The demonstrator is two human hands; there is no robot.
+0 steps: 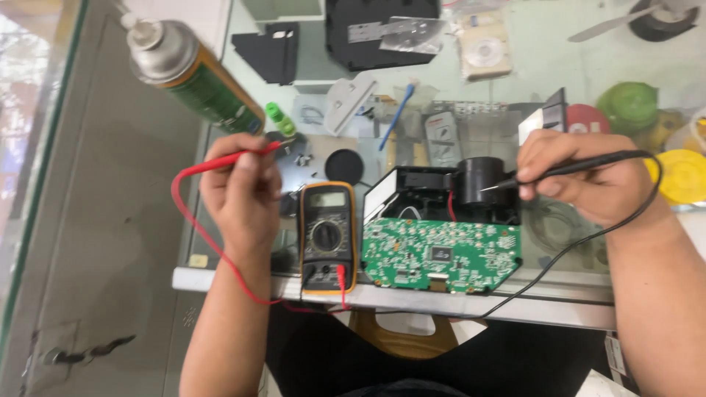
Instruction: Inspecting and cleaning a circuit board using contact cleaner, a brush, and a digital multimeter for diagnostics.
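Cluttered glass bench: a green board [441,255] lies at its near edge, beside a meter [328,235]. Left hand [239,192] pinches the red probe [243,156], lifted clear — right hand [581,176] pinches the black probe [581,165], tip near the black housing [482,182]. Probing stage, I judge — both tips need contact points.

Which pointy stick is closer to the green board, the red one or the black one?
The black probe, in the right hand, pointing toward the green circuit board. The red probe is in the left hand.
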